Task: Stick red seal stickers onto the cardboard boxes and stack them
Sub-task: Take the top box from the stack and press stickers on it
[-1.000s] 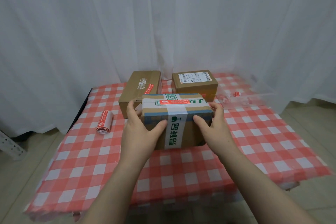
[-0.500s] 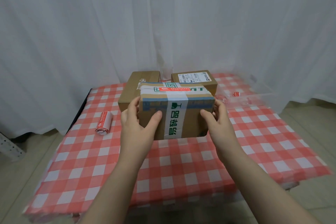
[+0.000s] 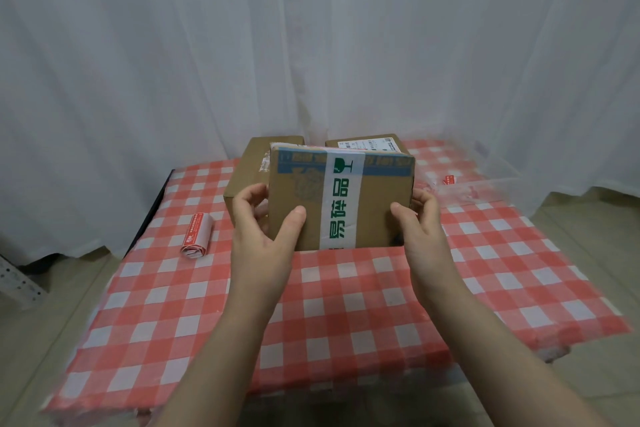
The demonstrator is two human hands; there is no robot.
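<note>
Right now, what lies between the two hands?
The taped box lies there: the left hand grips its left side and the right hand grips its right side. The head view shows this.

green 易碎品 and a wine-glass sign on white tape (image 3: 341,204) across cardboard box (image 3: 381,191), far label (image 3: 370,143) unreadable

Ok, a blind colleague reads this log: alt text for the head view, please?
A person's left hand and right hand grip a taped box by its sides, over a red-checked table, in front of a brown box and a labelled box. A sticker roll lies at the left.
</note>
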